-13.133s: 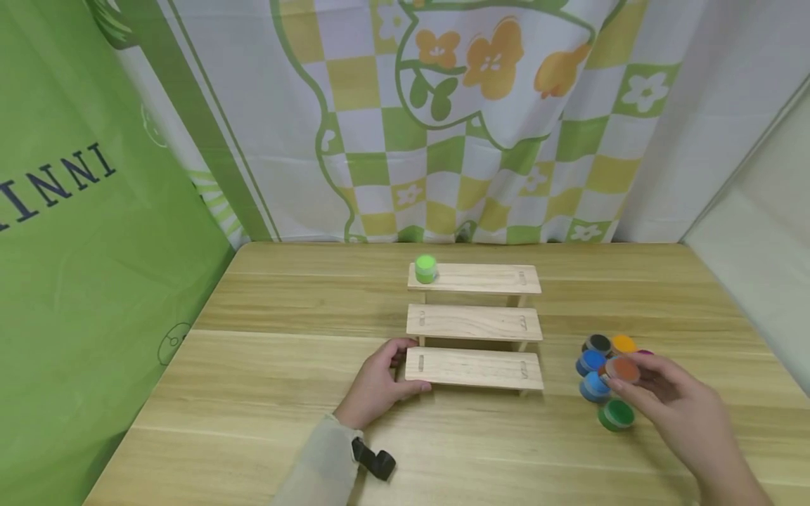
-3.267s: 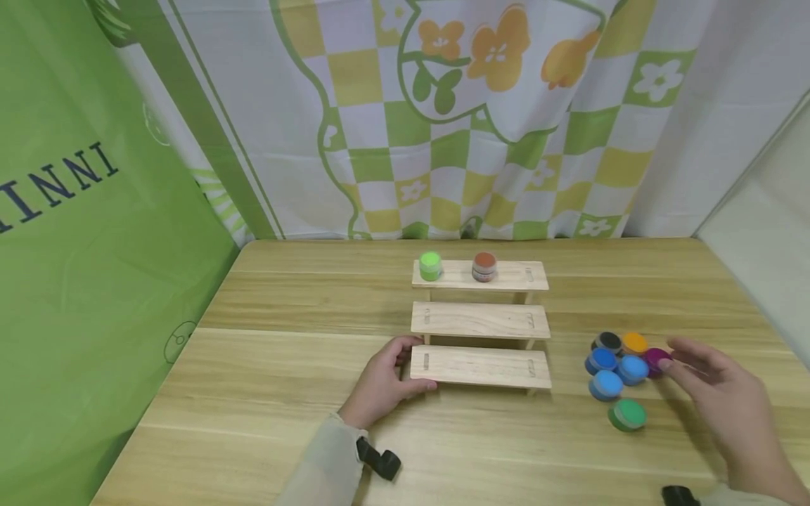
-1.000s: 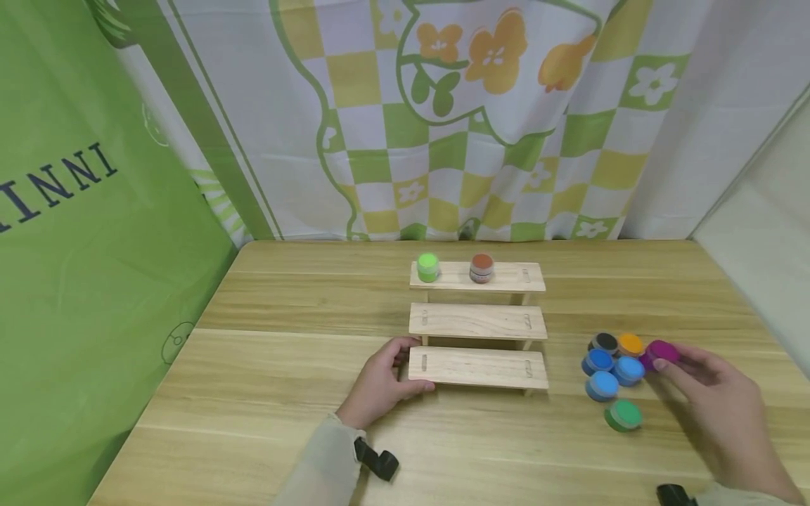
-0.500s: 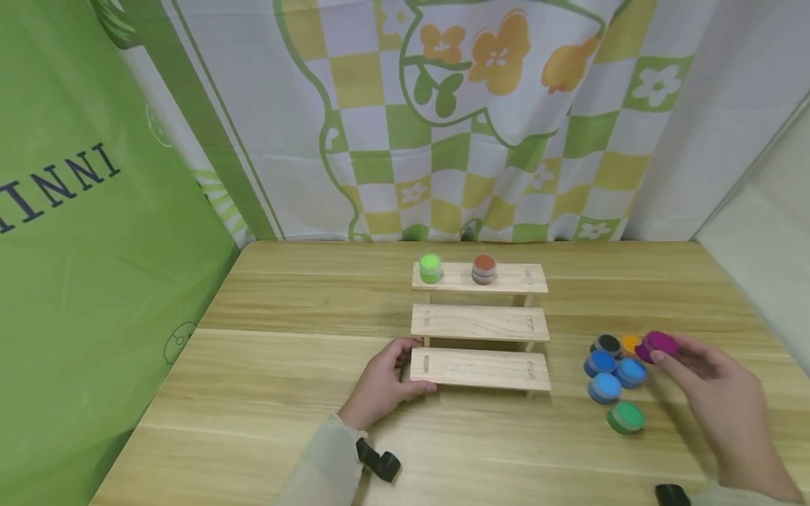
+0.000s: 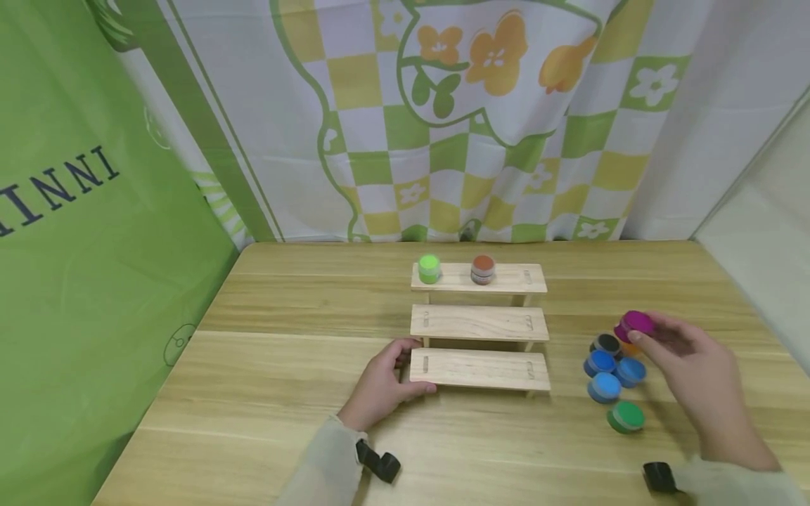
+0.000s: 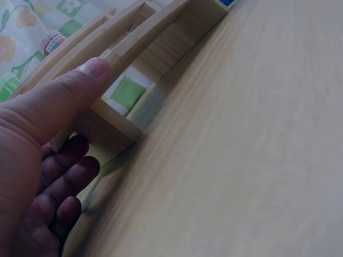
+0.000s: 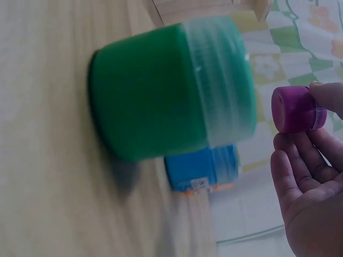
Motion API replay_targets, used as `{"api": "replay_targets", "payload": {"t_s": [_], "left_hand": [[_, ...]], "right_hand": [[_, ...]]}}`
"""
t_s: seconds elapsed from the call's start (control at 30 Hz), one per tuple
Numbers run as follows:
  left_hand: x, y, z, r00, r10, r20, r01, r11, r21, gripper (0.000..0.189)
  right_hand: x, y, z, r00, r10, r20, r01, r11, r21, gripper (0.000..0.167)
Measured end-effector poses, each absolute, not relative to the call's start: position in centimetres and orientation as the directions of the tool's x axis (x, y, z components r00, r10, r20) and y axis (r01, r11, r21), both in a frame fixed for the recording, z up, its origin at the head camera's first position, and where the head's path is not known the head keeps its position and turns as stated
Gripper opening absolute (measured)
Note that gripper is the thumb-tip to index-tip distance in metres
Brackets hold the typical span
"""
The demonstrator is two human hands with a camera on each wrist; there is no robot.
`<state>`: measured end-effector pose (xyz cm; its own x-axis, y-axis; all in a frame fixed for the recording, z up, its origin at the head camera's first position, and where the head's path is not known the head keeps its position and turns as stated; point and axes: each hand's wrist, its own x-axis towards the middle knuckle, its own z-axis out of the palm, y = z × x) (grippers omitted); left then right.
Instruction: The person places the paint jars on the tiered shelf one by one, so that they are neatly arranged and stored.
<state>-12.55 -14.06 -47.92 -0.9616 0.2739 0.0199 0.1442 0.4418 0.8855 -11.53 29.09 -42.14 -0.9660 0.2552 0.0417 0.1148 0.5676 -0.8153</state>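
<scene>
My right hand [image 5: 702,379] pinches a small purple paint jar [image 5: 635,325] between thumb and fingers. In the right wrist view the purple jar [image 7: 292,110] is up off the table, thumb on one side and fingertips on the other. My left hand [image 5: 380,386] grips the left end of a three-tier wooden stand [image 5: 477,321], at its lowest board. The left wrist view has the thumb lying along that board's front edge, with the other fingers curled at the end. On the top board stand a light green paint jar [image 5: 429,269] and a brown one [image 5: 483,270].
Right of the stand, several paint jars cluster on the table [image 5: 285,407]: black [image 5: 606,345], dark blue [image 5: 599,363], two lighter blue [image 5: 604,387] and an orange one partly hidden behind my right hand. A green jar [image 5: 626,417] stands nearest me. A patterned curtain [image 5: 443,176] hangs behind.
The brown jar, earlier in my right hand, now stands on the top board. My right hand has since lifted the purple jar and carried it left and away from me. The left hand stays put.
</scene>
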Motion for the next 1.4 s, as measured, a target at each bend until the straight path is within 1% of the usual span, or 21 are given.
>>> {"api": "replay_targets", "payload": {"t_s": [0.2, 0.57, 0.9, 1.17, 1.4], "left_hand": [[-12.6, -14.0, -47.9, -0.963, 0.271, 0.015, 0.137, 0.44, 0.887, 0.069], [-12.6, -14.0, -48.2, -0.963, 0.269, 0.027, 0.147, 0.435, 0.888, 0.071], [-12.6, -14.0, -48.2, -0.962, 0.272, 0.029, 0.15, 0.435, 0.888, 0.072], [-12.6, -14.0, -48.1, -0.962, 0.273, 0.021, 0.142, 0.429, 0.892, 0.072], [-12.6, -14.0, -48.0, -0.962, 0.274, 0.023, 0.146, 0.436, 0.888, 0.072]], "right_hand": [[-12.1, 28.3, -41.4, -0.967, 0.227, 0.118, 0.05, 0.619, -0.784, 0.061], [-12.9, 27.0, -40.3, -0.972, 0.202, 0.12, 0.028, 0.607, -0.794, 0.064], [-13.8, 24.9, -38.8, -0.971, 0.141, 0.191, -0.075, 0.583, -0.809, 0.055], [-14.4, 24.0, -38.0, -0.977, 0.134, 0.168, -0.059, 0.583, -0.81, 0.059], [-15.2, 23.4, -37.4, -0.978, 0.117, 0.175, -0.064, 0.629, -0.774, 0.059]]}}
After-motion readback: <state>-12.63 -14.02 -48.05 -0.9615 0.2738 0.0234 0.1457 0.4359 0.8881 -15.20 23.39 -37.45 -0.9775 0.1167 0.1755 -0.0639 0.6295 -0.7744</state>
